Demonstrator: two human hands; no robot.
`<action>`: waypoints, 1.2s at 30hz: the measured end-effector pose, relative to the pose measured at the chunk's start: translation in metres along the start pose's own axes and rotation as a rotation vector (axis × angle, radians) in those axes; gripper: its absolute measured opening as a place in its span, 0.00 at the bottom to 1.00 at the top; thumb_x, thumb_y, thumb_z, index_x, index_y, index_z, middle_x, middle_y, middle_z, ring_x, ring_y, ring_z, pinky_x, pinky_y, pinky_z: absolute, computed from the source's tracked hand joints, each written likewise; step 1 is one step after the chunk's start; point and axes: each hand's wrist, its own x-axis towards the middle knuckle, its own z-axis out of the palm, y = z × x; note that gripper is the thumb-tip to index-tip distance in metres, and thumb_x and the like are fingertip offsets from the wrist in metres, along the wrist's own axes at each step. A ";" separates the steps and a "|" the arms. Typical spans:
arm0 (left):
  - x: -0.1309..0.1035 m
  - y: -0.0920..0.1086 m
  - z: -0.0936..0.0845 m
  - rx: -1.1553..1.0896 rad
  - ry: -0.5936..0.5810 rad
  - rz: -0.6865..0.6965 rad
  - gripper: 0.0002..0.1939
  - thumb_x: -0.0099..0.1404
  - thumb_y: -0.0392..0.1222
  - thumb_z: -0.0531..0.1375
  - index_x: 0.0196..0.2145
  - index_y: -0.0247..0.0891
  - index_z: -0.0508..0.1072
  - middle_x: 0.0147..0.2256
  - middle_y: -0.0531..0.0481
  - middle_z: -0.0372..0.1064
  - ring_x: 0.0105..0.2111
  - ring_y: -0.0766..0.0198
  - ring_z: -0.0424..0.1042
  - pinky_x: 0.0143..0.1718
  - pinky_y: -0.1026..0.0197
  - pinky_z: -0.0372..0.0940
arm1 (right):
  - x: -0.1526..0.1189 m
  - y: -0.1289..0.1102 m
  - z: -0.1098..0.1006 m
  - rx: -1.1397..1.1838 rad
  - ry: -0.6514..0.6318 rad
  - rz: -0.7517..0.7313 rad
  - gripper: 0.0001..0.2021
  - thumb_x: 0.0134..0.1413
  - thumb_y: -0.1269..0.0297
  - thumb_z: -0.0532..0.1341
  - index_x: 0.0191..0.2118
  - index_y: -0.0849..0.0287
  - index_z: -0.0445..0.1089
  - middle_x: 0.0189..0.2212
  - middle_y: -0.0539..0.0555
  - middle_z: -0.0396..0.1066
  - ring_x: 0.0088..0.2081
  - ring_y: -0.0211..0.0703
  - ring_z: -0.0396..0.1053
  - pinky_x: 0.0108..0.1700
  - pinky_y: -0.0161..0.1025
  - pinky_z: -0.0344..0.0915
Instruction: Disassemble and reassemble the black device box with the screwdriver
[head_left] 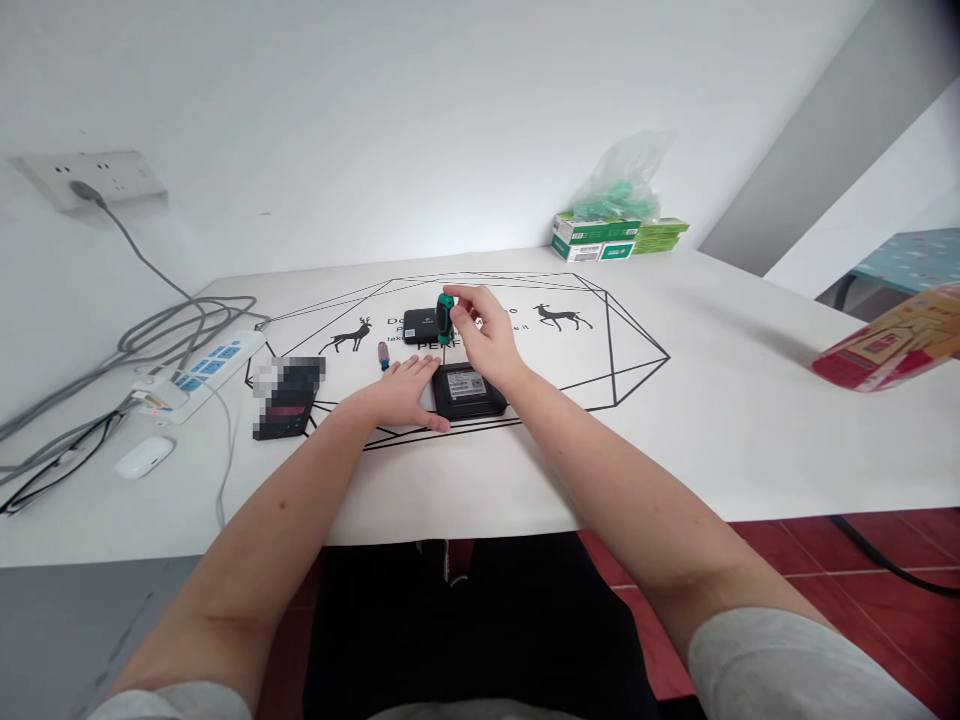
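Observation:
My right hand point(484, 330) grips the green and black handle of a screwdriver point(445, 318), which stands upright over the far left corner of a black device point(469, 393) with white labels. Whether the tip touches the device I cannot tell. My left hand point(409, 392) lies with its fingers stretched along the device's left edge, thumb at the near corner. Just beyond sits a smaller black box point(419, 326) with a small white label, partly behind the screwdriver. A short screwdriver point(383, 355) with a reddish handle lies past my left fingertips.
To the left are a blurred-out dark phone-like object point(291, 398), a power strip point(217, 365) with grey cables, a white earbud case point(145, 457) and glasses point(64, 460). Green and white boxes point(600, 235) under a plastic bag point(626, 180) stand at the back. A red package point(885, 345) is at right.

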 end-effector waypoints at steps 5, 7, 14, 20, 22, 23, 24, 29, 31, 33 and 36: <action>0.000 0.001 0.000 0.007 0.003 -0.005 0.74 0.59 0.84 0.60 0.83 0.35 0.35 0.83 0.33 0.29 0.82 0.34 0.31 0.80 0.33 0.36 | 0.003 0.007 0.002 0.088 0.018 0.118 0.12 0.71 0.51 0.62 0.52 0.49 0.76 0.45 0.54 0.76 0.43 0.47 0.72 0.48 0.49 0.76; -0.001 0.001 -0.001 0.008 0.002 -0.006 0.74 0.59 0.83 0.60 0.83 0.35 0.35 0.83 0.33 0.29 0.82 0.34 0.31 0.80 0.34 0.36 | 0.003 0.007 0.003 0.128 0.027 0.158 0.11 0.68 0.52 0.65 0.50 0.49 0.74 0.51 0.55 0.75 0.47 0.46 0.73 0.48 0.48 0.77; -0.003 0.004 -0.003 0.020 -0.010 -0.021 0.74 0.59 0.82 0.60 0.83 0.30 0.35 0.82 0.30 0.29 0.82 0.36 0.29 0.80 0.36 0.35 | 0.003 -0.004 0.007 0.389 -0.085 0.271 0.14 0.65 0.50 0.69 0.47 0.47 0.65 0.66 0.54 0.72 0.47 0.45 0.78 0.50 0.52 0.79; -0.001 0.003 -0.002 0.022 0.006 -0.008 0.73 0.60 0.82 0.60 0.83 0.32 0.36 0.83 0.31 0.29 0.82 0.33 0.30 0.79 0.33 0.37 | 0.002 -0.001 0.012 0.341 -0.070 0.206 0.20 0.64 0.41 0.69 0.50 0.46 0.70 0.57 0.54 0.80 0.46 0.46 0.75 0.50 0.51 0.77; -0.001 0.002 -0.001 0.019 0.009 -0.006 0.72 0.60 0.82 0.60 0.83 0.32 0.36 0.83 0.31 0.29 0.82 0.33 0.30 0.79 0.32 0.38 | 0.001 -0.001 0.010 0.290 -0.076 0.181 0.20 0.66 0.38 0.67 0.51 0.47 0.73 0.56 0.54 0.80 0.46 0.46 0.75 0.48 0.50 0.76; -0.001 0.002 -0.001 0.019 0.008 -0.007 0.73 0.60 0.82 0.60 0.83 0.32 0.36 0.83 0.31 0.29 0.82 0.33 0.30 0.79 0.33 0.38 | 0.001 -0.001 0.009 0.266 -0.079 0.174 0.21 0.66 0.37 0.66 0.52 0.47 0.74 0.54 0.53 0.80 0.46 0.47 0.75 0.48 0.49 0.76; -0.001 0.002 -0.001 0.020 0.006 -0.008 0.73 0.60 0.82 0.60 0.83 0.32 0.36 0.83 0.31 0.29 0.82 0.33 0.29 0.80 0.33 0.37 | 0.001 -0.001 0.007 0.242 -0.081 0.171 0.21 0.67 0.37 0.66 0.52 0.47 0.75 0.52 0.53 0.81 0.47 0.47 0.75 0.48 0.49 0.75; 0.000 0.003 0.000 0.030 0.009 -0.011 0.74 0.59 0.83 0.61 0.83 0.31 0.36 0.83 0.30 0.30 0.82 0.33 0.30 0.80 0.34 0.36 | 0.002 -0.003 0.003 0.119 -0.064 0.125 0.24 0.68 0.34 0.63 0.54 0.47 0.79 0.49 0.54 0.80 0.46 0.48 0.74 0.51 0.51 0.74; 0.000 0.003 0.000 0.033 0.010 -0.017 0.75 0.58 0.83 0.61 0.83 0.30 0.36 0.82 0.30 0.29 0.82 0.33 0.31 0.80 0.34 0.36 | 0.002 -0.003 0.002 0.098 -0.053 0.093 0.25 0.69 0.34 0.62 0.55 0.48 0.80 0.49 0.55 0.79 0.46 0.49 0.73 0.54 0.52 0.74; 0.000 0.002 0.000 0.032 0.007 -0.018 0.75 0.58 0.83 0.61 0.83 0.30 0.36 0.82 0.30 0.29 0.82 0.34 0.30 0.80 0.35 0.36 | 0.002 0.000 0.002 0.097 -0.047 0.089 0.25 0.70 0.35 0.61 0.56 0.48 0.80 0.48 0.55 0.78 0.47 0.49 0.73 0.55 0.52 0.74; 0.001 0.001 0.000 0.026 -0.002 -0.014 0.75 0.59 0.83 0.60 0.83 0.31 0.35 0.83 0.31 0.28 0.82 0.34 0.30 0.80 0.35 0.36 | 0.003 0.004 0.001 0.110 -0.051 0.112 0.21 0.73 0.40 0.60 0.56 0.47 0.79 0.44 0.54 0.76 0.45 0.48 0.72 0.55 0.53 0.74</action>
